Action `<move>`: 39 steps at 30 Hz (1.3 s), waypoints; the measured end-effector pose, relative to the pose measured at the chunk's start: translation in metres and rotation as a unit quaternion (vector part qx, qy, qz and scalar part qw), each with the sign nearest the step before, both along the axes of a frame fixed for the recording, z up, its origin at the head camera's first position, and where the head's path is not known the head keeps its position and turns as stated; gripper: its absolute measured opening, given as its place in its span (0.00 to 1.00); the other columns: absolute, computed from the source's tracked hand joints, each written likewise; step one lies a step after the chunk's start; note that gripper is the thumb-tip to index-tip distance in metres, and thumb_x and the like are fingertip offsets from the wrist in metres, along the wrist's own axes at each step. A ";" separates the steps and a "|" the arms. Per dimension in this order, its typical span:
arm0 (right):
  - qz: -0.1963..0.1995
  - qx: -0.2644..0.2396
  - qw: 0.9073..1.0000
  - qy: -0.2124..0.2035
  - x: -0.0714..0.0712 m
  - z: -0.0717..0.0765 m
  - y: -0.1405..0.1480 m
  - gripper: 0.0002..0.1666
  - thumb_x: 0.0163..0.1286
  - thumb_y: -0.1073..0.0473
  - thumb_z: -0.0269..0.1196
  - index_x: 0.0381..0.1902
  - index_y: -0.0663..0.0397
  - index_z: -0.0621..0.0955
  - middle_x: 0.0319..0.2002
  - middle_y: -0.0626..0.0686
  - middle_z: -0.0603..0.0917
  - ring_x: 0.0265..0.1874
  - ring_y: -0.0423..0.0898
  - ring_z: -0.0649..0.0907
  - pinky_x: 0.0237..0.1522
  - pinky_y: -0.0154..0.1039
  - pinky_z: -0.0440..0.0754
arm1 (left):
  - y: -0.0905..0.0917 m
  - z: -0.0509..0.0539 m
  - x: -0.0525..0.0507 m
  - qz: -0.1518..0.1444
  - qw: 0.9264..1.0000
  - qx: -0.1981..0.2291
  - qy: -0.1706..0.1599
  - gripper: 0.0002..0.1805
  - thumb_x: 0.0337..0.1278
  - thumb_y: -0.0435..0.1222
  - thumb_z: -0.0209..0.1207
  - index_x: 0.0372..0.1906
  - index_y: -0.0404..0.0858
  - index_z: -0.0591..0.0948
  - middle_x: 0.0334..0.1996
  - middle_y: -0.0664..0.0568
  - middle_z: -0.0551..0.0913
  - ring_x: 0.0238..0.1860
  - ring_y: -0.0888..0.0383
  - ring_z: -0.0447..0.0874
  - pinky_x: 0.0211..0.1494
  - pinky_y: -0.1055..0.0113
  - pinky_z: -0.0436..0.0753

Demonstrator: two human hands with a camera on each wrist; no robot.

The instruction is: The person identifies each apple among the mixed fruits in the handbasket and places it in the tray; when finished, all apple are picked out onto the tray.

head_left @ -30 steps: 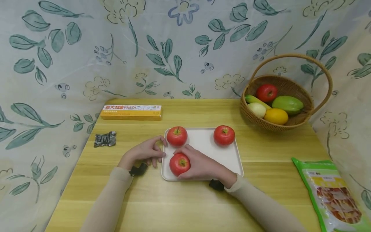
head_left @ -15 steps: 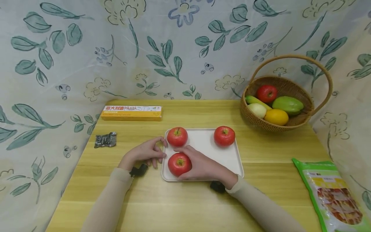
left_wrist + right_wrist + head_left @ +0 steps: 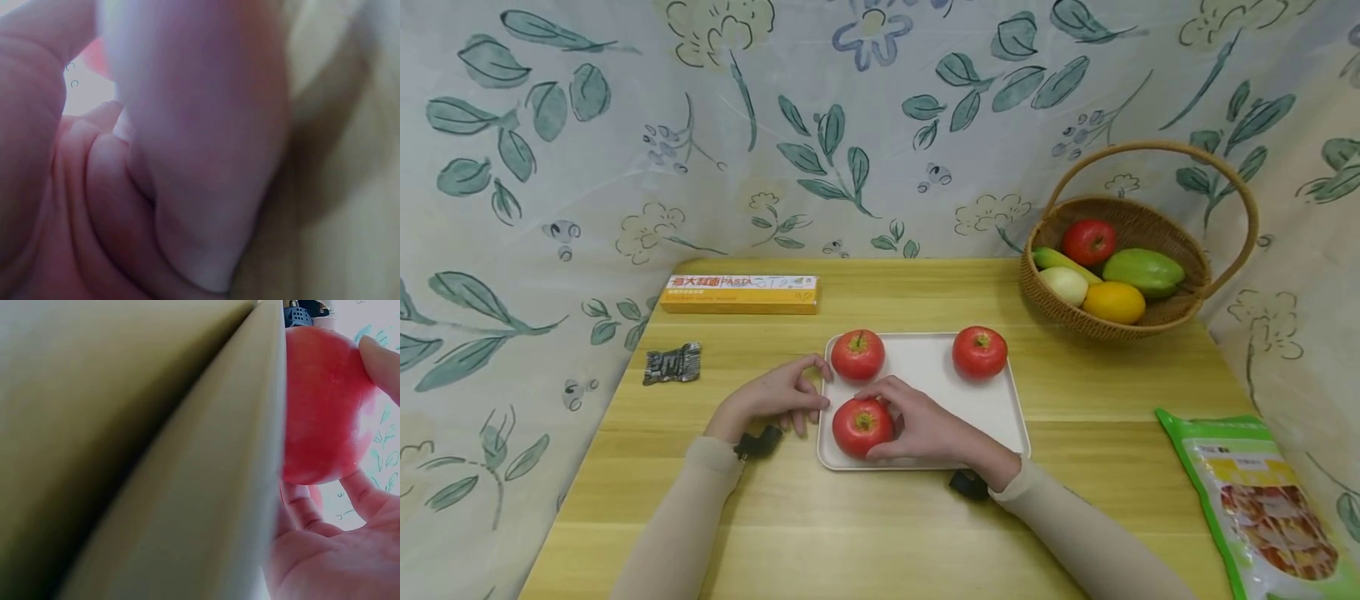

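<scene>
In the head view, three red apples are on a white tray. My right hand (image 3: 925, 429) is at the front left apple (image 3: 859, 429), its thumb and fingers curved around that apple's right side. In the right wrist view, the thumb lies at one edge of the apple (image 3: 328, 406) and fingertips at its lower edge. Behind it sits the back left apple (image 3: 857, 354); another apple (image 3: 980, 352) is at the back right. Loosely bent and holding nothing, my left hand (image 3: 775, 396) is beside the left rim of the tray (image 3: 947, 467).
A wicker basket (image 3: 1060, 312) with several fruits stands at the back right. At the back left lies a pasta box (image 3: 740, 295), with a small dark wrapped packet (image 3: 672, 363) nearer the front. A green-edged food bag (image 3: 1262, 500) lies at the right.
The front left apple has shifted very slightly left. My right hand has loosened and drawn a little to the right, showing more of the apple. The left hand stays put.
</scene>
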State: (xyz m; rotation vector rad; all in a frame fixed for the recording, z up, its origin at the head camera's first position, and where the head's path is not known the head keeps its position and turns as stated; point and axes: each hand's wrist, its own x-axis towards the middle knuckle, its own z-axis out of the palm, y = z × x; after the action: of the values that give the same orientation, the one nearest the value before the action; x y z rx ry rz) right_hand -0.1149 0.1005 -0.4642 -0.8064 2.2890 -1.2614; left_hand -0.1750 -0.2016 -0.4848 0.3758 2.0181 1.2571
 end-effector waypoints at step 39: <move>-0.463 -0.096 0.876 0.099 -0.151 0.143 0.255 0.41 0.73 0.46 0.71 0.78 0.31 0.66 0.69 0.36 0.74 0.72 0.43 0.72 0.83 0.42 0.62 | -0.004 -0.004 0.000 -0.009 1.000 0.008 0.010 0.27 0.69 0.44 0.69 0.63 0.44 0.69 0.29 0.47 0.89 0.20 0.53 0.89 0.19 0.68 0.79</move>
State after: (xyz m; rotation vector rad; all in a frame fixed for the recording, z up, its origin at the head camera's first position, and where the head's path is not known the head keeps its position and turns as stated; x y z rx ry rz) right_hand -0.2658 0.3551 -0.3210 0.2146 2.8656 -1.8637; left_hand -0.1748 -0.2051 -0.4886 0.4157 2.0184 1.2625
